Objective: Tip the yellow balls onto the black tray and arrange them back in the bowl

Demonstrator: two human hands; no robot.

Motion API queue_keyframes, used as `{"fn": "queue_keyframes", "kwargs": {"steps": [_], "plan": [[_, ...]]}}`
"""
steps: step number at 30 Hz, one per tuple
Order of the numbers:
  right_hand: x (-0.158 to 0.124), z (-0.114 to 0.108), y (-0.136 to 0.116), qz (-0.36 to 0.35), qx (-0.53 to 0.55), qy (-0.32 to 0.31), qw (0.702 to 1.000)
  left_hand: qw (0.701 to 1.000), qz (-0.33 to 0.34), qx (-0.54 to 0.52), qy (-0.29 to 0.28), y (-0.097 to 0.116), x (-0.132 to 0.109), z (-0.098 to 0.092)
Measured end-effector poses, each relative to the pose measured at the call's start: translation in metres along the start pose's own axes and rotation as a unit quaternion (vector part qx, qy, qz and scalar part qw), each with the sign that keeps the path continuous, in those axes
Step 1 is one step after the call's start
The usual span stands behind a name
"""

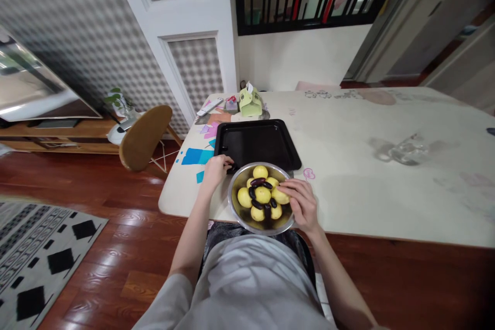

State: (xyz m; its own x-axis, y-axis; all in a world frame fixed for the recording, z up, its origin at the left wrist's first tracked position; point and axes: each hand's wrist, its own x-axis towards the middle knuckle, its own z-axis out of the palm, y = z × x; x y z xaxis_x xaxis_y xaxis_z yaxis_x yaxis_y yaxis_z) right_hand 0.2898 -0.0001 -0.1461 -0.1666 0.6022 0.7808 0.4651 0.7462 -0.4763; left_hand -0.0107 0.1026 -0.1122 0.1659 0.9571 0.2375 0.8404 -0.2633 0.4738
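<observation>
A round metal bowl [236,210] sits at the near edge of the table, filled with several yellow round fruits [262,195] and several dark oblong ones [258,182]. My right hand [302,203] reaches into the bowl from the right, fingers curled round a yellow fruit [280,195]. My left hand [215,168] rests closed at the front left corner of a black baking tray [257,145], just beyond the bowl, and seems to pinch a small dark item.
The pale table [367,165] carries a green box [250,102], a remote [209,106], coloured paper pieces [197,156] and clear glass pieces [404,152]. A wooden chair [144,137] stands left of the table, with a TV [27,82] beyond.
</observation>
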Motion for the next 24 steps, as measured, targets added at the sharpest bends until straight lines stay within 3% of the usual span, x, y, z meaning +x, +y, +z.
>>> {"fn": "queue_keyframes", "kwargs": {"steps": [6,11,17,24], "plan": [[-0.001,0.001,0.0,0.014,0.001,0.002,1.0,0.992,0.052,-0.07,0.087,0.004,-0.008,0.0],[-0.002,0.001,0.0,0.018,-0.002,-0.002,1.0,0.97,0.126,-0.137,0.157,0.038,-0.039,-0.008],[-0.001,0.001,0.0,0.013,-0.004,0.002,1.0,0.949,0.223,-0.2,0.099,0.073,-0.076,-0.008],[-0.002,0.002,0.002,0.02,-0.007,-0.003,1.0,0.945,0.245,-0.209,0.052,0.091,-0.08,0.007]]}}
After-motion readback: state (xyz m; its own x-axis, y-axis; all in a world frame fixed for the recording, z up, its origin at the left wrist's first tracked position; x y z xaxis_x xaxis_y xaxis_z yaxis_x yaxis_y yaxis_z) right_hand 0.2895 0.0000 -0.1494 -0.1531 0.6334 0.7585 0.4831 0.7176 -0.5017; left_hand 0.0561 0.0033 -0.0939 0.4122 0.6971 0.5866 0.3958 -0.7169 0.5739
